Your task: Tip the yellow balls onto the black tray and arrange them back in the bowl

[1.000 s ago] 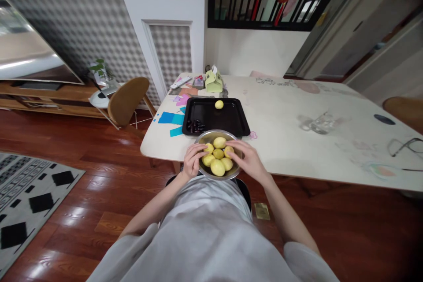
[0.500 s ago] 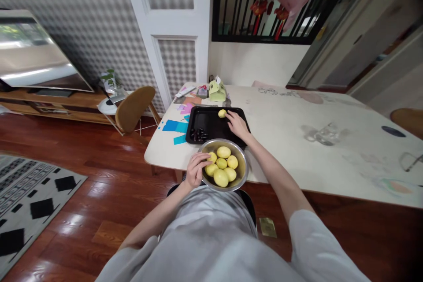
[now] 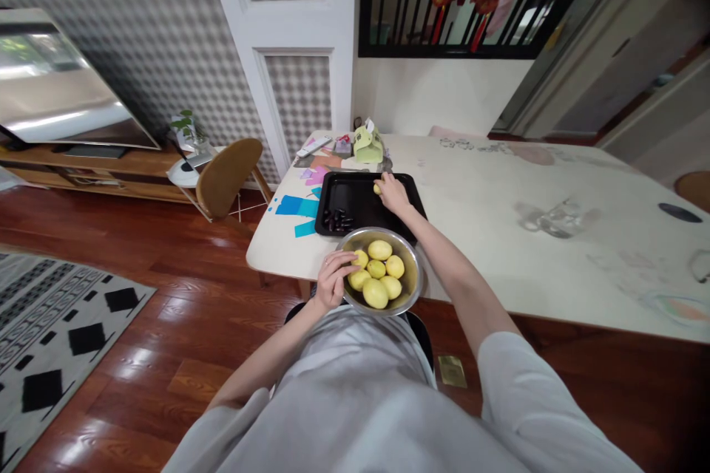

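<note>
Fingertips of the right hand (image 3: pixel 393 194) rest on a small round yellow fruit (image 3: pixel 378 189), which lies at the far edge of a flat black rectangular baking tray (image 3: pixel 355 203). The fingers curl over it, but whether they pinch it I cannot tell. At the tray's near left corner sits a heap of small dark purple pieces (image 3: pixel 337 219). Just nearer than the tray, at the near edge of the pale marbled table (image 3: pixel 499 251), stands a round steel bowl (image 3: pixel 416 277) holding several larger yellow fruits (image 3: pixel 379 250). The left hand (image 3: pixel 334 279) clasps the bowl's left rim, fingers closed over it. Left of the tray lie blue paper sheets (image 3: pixel 293 205), and beyond it stands a pale green box (image 3: pixel 367 145). A clear glass vessel (image 3: pixel 555 218) sits well apart to the right.
</note>
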`<state>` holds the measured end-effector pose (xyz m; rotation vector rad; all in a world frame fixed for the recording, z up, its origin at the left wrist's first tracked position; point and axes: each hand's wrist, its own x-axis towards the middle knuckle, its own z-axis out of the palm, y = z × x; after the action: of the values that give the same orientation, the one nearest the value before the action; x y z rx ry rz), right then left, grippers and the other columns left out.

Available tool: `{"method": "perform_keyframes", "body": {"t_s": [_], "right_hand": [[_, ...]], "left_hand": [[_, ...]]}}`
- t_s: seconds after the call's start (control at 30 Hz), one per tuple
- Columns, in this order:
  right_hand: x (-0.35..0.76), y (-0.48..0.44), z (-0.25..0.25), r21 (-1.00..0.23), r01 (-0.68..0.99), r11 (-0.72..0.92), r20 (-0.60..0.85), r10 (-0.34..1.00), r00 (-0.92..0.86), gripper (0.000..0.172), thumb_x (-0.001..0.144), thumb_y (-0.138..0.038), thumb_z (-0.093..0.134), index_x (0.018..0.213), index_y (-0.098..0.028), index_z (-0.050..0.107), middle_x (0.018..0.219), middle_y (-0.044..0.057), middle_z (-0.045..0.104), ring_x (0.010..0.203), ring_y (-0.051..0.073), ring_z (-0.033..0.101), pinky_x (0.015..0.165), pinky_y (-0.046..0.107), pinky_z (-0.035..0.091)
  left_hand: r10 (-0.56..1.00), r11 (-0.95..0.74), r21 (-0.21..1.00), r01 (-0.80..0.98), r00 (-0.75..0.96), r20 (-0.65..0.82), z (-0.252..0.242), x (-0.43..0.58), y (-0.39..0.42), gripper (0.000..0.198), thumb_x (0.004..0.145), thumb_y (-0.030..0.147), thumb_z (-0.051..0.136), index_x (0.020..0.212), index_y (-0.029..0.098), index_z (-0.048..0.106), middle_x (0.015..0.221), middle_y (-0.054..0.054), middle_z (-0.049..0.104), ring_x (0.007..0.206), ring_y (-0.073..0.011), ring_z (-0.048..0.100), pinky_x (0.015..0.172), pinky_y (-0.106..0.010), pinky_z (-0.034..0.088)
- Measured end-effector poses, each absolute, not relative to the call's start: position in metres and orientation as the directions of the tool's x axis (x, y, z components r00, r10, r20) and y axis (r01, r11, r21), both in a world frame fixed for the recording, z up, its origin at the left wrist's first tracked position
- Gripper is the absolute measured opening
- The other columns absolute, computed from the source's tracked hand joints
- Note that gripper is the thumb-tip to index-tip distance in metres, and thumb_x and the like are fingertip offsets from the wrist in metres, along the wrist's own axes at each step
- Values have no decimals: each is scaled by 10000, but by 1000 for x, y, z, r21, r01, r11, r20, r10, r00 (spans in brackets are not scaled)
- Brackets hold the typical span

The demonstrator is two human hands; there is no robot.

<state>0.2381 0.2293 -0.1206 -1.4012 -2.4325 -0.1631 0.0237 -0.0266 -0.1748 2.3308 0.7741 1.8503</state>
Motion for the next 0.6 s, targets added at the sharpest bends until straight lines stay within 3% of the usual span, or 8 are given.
{"method": "perform_keyframes", "body": {"t_s": [0.2, 0.37, 0.47, 0.6], "right_hand": [[249, 202, -112, -87, 861, 501, 391, 812, -433, 330, 951, -144, 554, 1269, -125, 642, 1274, 226, 653, 1198, 379, 540, 981, 515, 527], [255, 152, -94, -132, 824, 551, 474, 765, -436, 385, 979, -227, 570, 1360, -186, 604, 1339, 167, 642, 1206, 359, 560, 1023, 514, 528], [256, 107, -82, -281, 730, 623, 577, 718, -389, 420, 995, -284, 586, 1410, -225, 590, 1368, 128, 637, 1228, 338, 585, 1071, 513, 525], [254, 49, -76, -457, 589, 666, 586, 724, -363, 381, 999, -358, 613, 1370, -273, 618, 1348, 97, 670, 1243, 306, 630, 1082, 488, 542]], "left_hand": [[436, -864, 368, 343, 145, 888, -179, 23, -26, 488, 1115, 323, 291, 1164, 183, 756, 1224, -146, 751, 1175, -281, 693, 1025, -518, 531], [436, -862, 364, 354, 148, 888, -180, 23, -26, 497, 1120, 334, 281, 1165, 178, 751, 1217, -147, 754, 1181, -282, 694, 1023, -532, 536], [432, -863, 359, 356, 148, 890, -181, 23, -27, 493, 1121, 328, 283, 1158, 171, 749, 1220, -148, 753, 1176, -276, 695, 1028, -526, 533], [436, -858, 362, 365, 144, 888, -180, 23, -27, 492, 1119, 327, 286, 1149, 174, 753, 1212, -145, 761, 1167, -277, 698, 1029, -522, 530]]}}
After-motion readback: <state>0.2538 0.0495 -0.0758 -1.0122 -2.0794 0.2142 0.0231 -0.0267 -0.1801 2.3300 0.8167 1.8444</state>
